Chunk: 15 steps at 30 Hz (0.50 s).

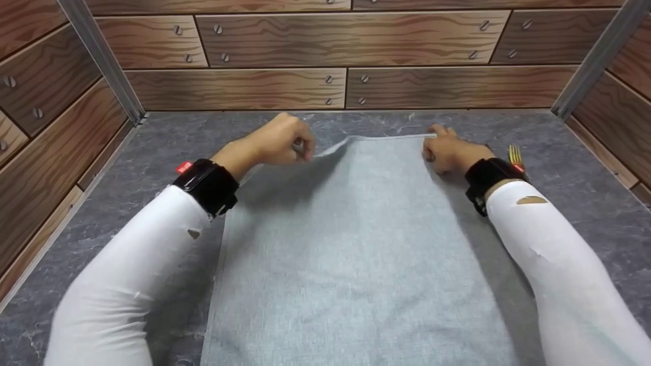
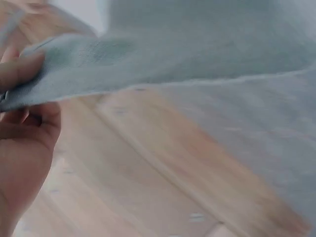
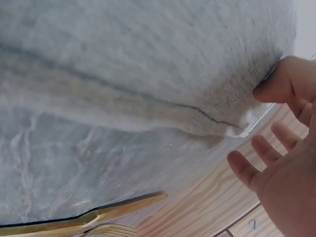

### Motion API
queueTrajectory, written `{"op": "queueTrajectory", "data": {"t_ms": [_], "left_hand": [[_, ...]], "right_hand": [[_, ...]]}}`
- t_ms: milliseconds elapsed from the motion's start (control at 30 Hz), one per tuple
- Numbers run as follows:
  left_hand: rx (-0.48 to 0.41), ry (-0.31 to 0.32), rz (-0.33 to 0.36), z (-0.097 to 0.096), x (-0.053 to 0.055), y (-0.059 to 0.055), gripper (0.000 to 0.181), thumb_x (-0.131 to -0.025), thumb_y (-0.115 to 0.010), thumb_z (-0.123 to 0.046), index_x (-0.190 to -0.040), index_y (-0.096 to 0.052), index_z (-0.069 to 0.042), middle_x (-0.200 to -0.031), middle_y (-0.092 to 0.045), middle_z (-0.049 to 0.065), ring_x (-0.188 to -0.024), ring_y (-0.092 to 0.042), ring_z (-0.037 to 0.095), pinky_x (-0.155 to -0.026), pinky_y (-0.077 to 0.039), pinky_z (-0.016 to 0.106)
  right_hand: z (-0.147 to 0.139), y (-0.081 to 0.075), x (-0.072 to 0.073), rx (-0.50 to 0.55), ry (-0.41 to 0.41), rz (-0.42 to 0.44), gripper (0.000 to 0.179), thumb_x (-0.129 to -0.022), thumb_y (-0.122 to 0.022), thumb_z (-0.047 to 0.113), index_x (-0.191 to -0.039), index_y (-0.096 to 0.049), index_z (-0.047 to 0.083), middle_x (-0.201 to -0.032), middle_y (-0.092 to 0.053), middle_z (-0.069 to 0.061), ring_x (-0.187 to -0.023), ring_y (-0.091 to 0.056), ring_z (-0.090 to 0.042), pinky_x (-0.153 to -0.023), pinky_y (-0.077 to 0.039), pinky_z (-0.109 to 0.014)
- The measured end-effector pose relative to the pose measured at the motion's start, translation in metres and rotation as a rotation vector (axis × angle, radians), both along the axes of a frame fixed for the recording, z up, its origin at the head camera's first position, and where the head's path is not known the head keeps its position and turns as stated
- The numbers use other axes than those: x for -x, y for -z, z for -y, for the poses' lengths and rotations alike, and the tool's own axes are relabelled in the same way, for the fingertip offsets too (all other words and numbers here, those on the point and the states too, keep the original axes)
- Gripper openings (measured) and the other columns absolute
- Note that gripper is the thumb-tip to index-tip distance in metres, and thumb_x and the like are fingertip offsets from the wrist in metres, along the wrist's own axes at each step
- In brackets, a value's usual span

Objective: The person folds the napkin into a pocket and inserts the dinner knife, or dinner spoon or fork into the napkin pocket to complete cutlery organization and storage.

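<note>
A light grey-blue cloth spreads over the middle of the table, its far edge raised between my two hands. My left hand pinches the cloth at its far left; in the left wrist view the thumb lies over the fabric, fingers beneath. At the far right corner, my right hand pinches the hem between thumb and forefinger, the other fingers lying loose in the right wrist view. The far edge dips and folds a little between them. Shadow falls under the left part.
A gold fork lies right of my right wrist, partly hidden by it. Beside it, a gold knife shows in the right wrist view. Wood-patterned walls with metal corner posts enclose the grey marbled table.
</note>
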<state>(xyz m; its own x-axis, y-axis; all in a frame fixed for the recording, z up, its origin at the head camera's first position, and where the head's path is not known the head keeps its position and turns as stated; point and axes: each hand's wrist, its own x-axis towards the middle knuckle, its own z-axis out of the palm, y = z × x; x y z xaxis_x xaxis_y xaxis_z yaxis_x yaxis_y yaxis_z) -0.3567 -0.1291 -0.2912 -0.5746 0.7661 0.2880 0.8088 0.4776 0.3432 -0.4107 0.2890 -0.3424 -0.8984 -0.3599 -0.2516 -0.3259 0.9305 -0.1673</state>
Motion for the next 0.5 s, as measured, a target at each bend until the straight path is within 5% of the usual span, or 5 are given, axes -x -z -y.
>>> {"op": "queueTrajectory", "data": {"t_ms": [133, 233, 367, 500], "left_hand": [[0.016, 0.106, 0.105, -0.003, -0.028, -0.026, 0.018, -0.085, -0.071, 0.016, -0.084, -0.078, 0.0, -0.084, -0.077, 0.014, -0.072, -0.052, 0.016, -0.073, -0.041, 0.024], [0.065, 0.134, 0.21, 0.006, -0.037, -0.036, 0.019, -0.084, -0.069, 0.016, -0.084, -0.074, -0.002, -0.082, -0.068, 0.004, -0.072, -0.045, 0.008, -0.07, -0.036, 0.021], [0.15, 0.117, 0.26, 0.023, -0.04, -0.035, 0.021, -0.084, -0.066, 0.017, -0.081, -0.074, -0.003, -0.087, -0.07, 0.005, -0.075, -0.049, 0.009, -0.07, -0.038, 0.021], [0.3, 0.011, 0.173, 0.038, -0.046, -0.031, 0.027, -0.086, -0.067, 0.018, -0.082, -0.083, -0.003, -0.094, -0.084, 0.012, -0.082, -0.072, 0.023, -0.077, -0.061, 0.032]], "right_hand": [[-0.003, -0.002, 0.001, 0.002, -0.015, -0.055, 0.01, -0.091, -0.066, -0.007, -0.097, -0.067, 0.002, -0.188, -0.022, -0.036, -0.171, -0.019, -0.07, -0.128, -0.033, -0.089], [-0.004, -0.005, 0.002, -0.019, -0.038, -0.095, 0.012, -0.088, -0.073, -0.008, -0.093, -0.074, 0.003, -0.187, -0.032, -0.031, -0.173, -0.02, -0.066, -0.126, -0.029, -0.091], [-0.006, -0.006, 0.002, -0.045, -0.102, -0.16, 0.014, -0.086, -0.079, -0.007, -0.094, -0.082, 0.003, -0.16, -0.063, -0.03, -0.161, -0.045, -0.06, -0.117, -0.037, -0.082], [-0.007, -0.006, 0.002, -0.002, -0.18, -0.264, 0.01, -0.087, -0.081, -0.006, -0.09, -0.079, 0.003, -0.118, -0.077, -0.023, -0.124, -0.067, -0.051, -0.099, -0.04, -0.066]]}}
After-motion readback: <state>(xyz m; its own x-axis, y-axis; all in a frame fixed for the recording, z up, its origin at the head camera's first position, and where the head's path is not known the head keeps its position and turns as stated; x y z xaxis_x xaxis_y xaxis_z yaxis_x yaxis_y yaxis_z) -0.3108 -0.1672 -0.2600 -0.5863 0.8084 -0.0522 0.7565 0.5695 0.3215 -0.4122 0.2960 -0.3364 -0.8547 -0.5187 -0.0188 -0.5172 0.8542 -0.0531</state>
